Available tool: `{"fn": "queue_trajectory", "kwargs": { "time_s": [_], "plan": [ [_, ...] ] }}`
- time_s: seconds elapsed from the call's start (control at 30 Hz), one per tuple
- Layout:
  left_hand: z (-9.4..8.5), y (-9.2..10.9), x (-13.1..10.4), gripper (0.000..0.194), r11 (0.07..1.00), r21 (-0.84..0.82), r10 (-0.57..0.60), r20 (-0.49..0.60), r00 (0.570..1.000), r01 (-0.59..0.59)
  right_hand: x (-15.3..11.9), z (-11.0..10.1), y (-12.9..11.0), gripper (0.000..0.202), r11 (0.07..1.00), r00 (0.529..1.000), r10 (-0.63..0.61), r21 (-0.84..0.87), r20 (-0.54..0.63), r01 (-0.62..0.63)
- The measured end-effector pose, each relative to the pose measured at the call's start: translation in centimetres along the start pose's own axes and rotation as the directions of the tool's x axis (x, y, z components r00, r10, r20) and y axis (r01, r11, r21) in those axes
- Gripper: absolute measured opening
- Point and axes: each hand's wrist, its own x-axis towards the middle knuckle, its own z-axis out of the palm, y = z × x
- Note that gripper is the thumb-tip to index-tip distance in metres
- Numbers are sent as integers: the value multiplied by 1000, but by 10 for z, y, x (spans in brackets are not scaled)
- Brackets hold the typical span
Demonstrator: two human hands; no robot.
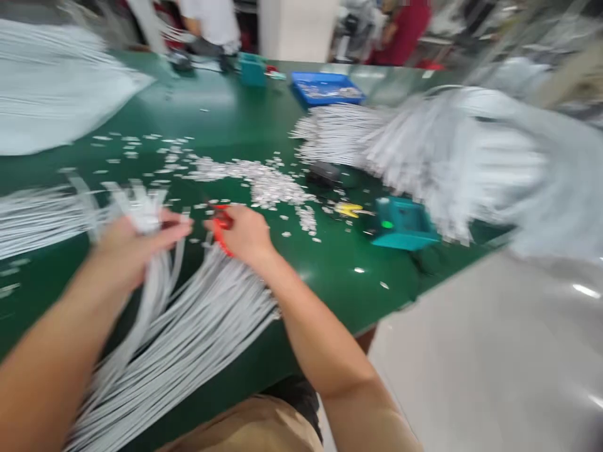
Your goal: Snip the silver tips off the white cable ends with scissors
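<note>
The right hand [247, 235] is gripping the red-handled tool [221, 230], its back facing up and its fingers wrapping round. The right forearm [320, 333] is slanting from the tool down to the right, toward the person's body. Left of the tool, the left hand [134, 248] is grasping, its thumb [168, 236] pointing toward the tool. The left forearm [66, 326] is lying diagonally, down and left of the tool.
</note>
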Motion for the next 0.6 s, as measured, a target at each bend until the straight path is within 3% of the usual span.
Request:
{"fn": "queue_trajectory", "kwargs": {
  "time_s": [0.07,0.13,0.3,0.6],
  "plan": [
    [-15,-7,7,31,994,-111,4,-16,1000,-6,8,3,3,22,998,1000,-20,-63,-3,19],
    [-19,-11,16,33,985,-171,33,19,999,-29,13,7,5,22,998,999,-27,-55,17,28],
    [-16,-11,20,32,987,-148,66,61,996,-56,11,7,3,26,998,998,-39,-44,51,41],
    [-14,-12,16,29,984,-150,111,70,991,-99,11,11,4,28,978,994,-103,-179,36,108]
  ]
}}
